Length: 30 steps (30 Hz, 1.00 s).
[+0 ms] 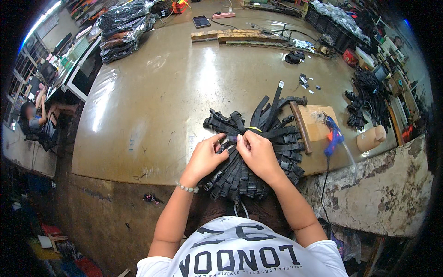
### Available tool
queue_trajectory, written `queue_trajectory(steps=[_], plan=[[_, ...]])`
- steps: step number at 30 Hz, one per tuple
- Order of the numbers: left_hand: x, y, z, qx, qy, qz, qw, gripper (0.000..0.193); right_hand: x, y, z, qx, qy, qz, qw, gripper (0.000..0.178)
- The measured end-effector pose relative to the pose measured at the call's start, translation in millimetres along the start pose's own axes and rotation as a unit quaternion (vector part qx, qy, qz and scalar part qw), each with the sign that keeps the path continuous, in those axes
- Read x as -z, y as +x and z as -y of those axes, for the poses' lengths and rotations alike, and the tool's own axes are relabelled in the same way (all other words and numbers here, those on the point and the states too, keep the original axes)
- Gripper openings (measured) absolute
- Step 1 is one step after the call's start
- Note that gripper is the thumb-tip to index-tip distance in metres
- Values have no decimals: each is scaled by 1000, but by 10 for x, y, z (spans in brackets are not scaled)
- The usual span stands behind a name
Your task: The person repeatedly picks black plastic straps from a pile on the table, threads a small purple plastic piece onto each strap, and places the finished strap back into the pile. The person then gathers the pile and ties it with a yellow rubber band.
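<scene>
A large bundle of black webbing straps with plastic buckles (242, 174) fans out at the table's near edge, gathered in its middle by a yellow tie (252, 129). My left hand (207, 157) lies over the bundle's left side, thumb and fingers closed on a black strap. Close beside it, my right hand (258, 154) pinches the same spot, just below the yellow tie. Between the fingertips shows a small dark purplish patch that I cannot make out. Loose strap ends (275, 104) stick up behind the hands.
Right of the bundle lie a hammer (301, 127), a cardboard piece (318, 122), a blue glue gun (333, 141) and a beige cylindrical object (370, 139). More black straps (369, 99) are piled farther right. Wooden strips (240, 36) and a phone (201, 21) lie at the back. A person (39, 117) sits far left.
</scene>
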State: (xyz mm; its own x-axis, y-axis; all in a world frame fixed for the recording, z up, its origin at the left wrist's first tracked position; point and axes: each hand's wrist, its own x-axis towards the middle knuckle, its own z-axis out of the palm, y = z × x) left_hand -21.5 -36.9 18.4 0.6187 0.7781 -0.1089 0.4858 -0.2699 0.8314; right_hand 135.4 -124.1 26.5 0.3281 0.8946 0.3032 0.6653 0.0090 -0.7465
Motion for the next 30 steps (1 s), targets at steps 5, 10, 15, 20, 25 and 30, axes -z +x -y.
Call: queue_trajectory(steps=[5, 10, 15, 20, 25, 30], plan=[[-6, 12, 26, -13, -6, -6, 1000, 56, -41, 10, 3, 9, -28, -12, 1000, 25], [-10, -2, 2, -1, 10, -8, 1000, 56, -55, -6, -4, 31, -48, -11, 998, 26], [47, -58, 6, -37, -51, -45, 997, 47, -37, 10, -33, -8, 8, -13, 1000, 28], [336, 100, 143, -260, 128, -179, 940, 22, 9, 33, -10, -98, 129, 13, 987, 32], [371, 376, 181, -411, 241, -70, 876, 23, 82, 107, -15, -150, 188, 58, 969, 33], [331, 388, 155, -495, 348, -123, 787, 23, 126, 179, -71, -186, 349, 27, 918, 37]])
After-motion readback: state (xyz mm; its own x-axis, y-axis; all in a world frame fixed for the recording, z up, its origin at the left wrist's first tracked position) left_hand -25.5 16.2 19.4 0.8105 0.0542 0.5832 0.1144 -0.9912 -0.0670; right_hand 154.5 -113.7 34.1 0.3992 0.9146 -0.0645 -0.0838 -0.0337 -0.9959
